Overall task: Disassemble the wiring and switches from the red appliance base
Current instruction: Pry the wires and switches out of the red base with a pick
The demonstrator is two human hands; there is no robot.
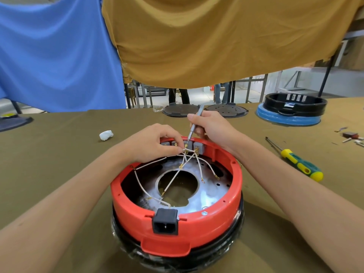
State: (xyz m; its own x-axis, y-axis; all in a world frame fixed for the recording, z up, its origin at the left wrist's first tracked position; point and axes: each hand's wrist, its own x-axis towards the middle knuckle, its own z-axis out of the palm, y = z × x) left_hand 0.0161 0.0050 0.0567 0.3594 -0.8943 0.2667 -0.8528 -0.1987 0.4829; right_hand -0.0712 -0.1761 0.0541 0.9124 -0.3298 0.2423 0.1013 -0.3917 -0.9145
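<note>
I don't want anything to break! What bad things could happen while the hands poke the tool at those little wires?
The thin metal tool in the right hand could slip off the gray switch and jab the left hand, whose fingers pinch a white wire right beside the tip. Pulling hard might snap that wire. The other loose wires cross each other, so one could snag.

I have the appliance base (pixel 177 219) at the table's (pixel 59 164) near edge, switches (pixel 185 145) on its far wall; a screwdriver (pixel 295 159) lies to its right.
</note>
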